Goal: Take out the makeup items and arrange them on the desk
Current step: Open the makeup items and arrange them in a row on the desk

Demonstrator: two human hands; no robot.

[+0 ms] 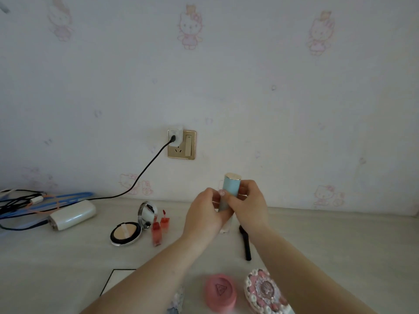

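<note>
Both my hands hold a tall light-blue bottle [231, 186] with a gold top, upright above the desk near the wall. My left hand [207, 214] grips its pale lower part; my right hand [248, 205] grips the blue cap section. On the desk lie an open powder compact [127, 233] with its mirror up, two red lip tints [158, 227], a black brush [246, 244], a pink round case [221, 291] and a frilly pink round box [263, 291].
A white power bank [72, 215] and tangled blue and black cables [27, 200] lie at the left. A charger sits in the gold wall socket [181, 145]. A black-edged white sheet [118, 279] and a floral pouch corner [178, 300] lie near the front edge.
</note>
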